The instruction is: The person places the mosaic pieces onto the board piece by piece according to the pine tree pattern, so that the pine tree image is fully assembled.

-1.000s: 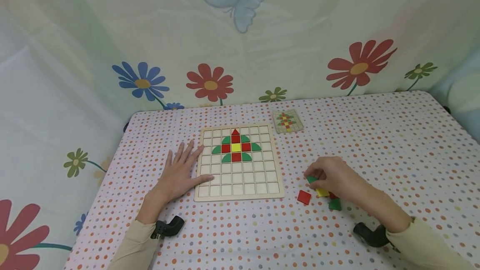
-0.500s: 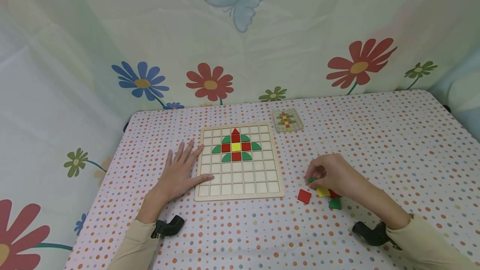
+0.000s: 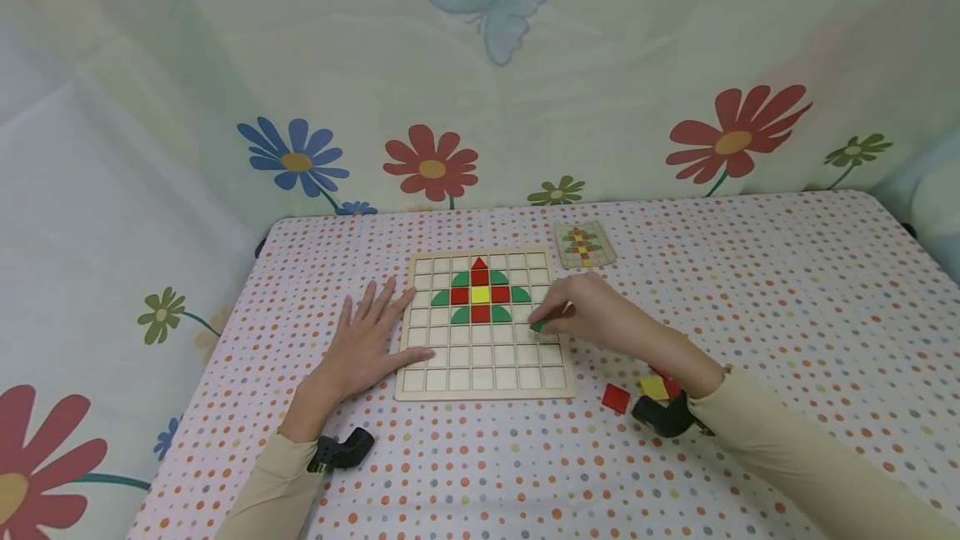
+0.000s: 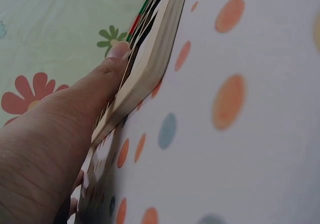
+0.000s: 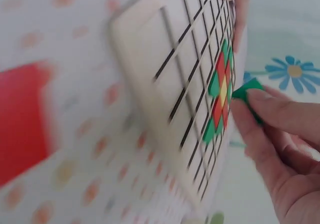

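A wooden grid board (image 3: 450,357) lies on the dotted table, with red, green and yellow tiles set in its upper middle cells around a yellow square tile (image 3: 480,295). My left hand (image 3: 358,357) rests flat at the board's left edge, fingers spread; in the left wrist view the thumb (image 4: 102,77) lies over the rim. My right hand (image 3: 592,312) is over the board's right side, pinching a green tile (image 5: 250,88) between thumb and fingers. The right wrist view shows that tile held apart from the tiles in the grid.
Right of the board lie a loose red square tile (image 3: 616,398) and a yellow tile (image 3: 653,388), with more red beside it, partly hidden by the right wrist's camera. A pattern card (image 3: 585,245) lies behind the board's right corner. A flowered curtain (image 3: 630,65) hangs behind the table.
My right hand has lifted a green tile from the loose pile and carried it left to the board's right side. The left hand has stayed at the board's edge. The view has shifted slightly.
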A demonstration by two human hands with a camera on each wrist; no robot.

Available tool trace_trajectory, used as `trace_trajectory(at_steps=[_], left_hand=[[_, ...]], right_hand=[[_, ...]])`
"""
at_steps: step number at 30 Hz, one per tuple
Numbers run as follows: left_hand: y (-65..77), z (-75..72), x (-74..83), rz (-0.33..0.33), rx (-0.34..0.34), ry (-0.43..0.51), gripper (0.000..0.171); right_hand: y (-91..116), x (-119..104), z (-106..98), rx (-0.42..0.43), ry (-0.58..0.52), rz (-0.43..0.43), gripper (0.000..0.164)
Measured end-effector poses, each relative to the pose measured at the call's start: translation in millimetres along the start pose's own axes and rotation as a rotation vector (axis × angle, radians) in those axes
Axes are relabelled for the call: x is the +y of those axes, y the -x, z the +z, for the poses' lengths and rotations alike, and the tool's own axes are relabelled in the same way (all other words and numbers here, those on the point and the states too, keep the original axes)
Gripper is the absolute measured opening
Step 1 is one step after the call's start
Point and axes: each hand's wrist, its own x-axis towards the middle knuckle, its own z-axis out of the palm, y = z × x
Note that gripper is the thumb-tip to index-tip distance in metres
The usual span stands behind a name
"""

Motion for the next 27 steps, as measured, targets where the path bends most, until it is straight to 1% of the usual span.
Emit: trace_trajectory(at_steps=[3, 7, 10, 13, 16, 18, 23, 27], left_hand=[[0.0, -0.2, 0.2, 0.007, -0.002, 0.002, 0.102], [1.0, 0.1, 0.5, 0.014, -0.008, 0.004, 0.101], [1.4, 0.1, 1.2, 0.017, -0.01, 0.008, 0.101], [1.4, -0.7, 1.3, 0.022, -0.01, 0.009, 0.1], [1.5, -1.9, 0.7, 0.027, -0.014, 0.009, 0.099], [1.7, -2.9, 0.5, 0.031, -0.014, 0.007, 0.099], [1.8, -4.0, -0.2, 0.033, -0.009, 0.006, 0.099], [1.7, -4.4, -1.1, 0.027, -0.013, 0.003, 0.099]], right_hand=[[-21.4, -8.4, 10.7, -0.036, -0.044, -0.078, 0.014], [-46.0, -19.9, 26.9, -0.061, -0.088, -0.17, 0.012], [-59.6, -26.9, 37.5, -0.051, -0.108, -0.212, 0.01], [-69.3, -30.8, 46.3, -0.019, -0.091, -0.246, 0.009], [-76.8, -32.4, 53.9, 0.001, -0.065, -0.253, 0.008], [-81.5, -33.4, 58.7, -0.002, -0.059, -0.248, 0.008], [-91.3, -36.2, 70.5, -0.049, -0.073, -0.233, 0.009], [-95.1, -37.3, 74.8, -0.082, -0.057, -0.233, 0.009]])
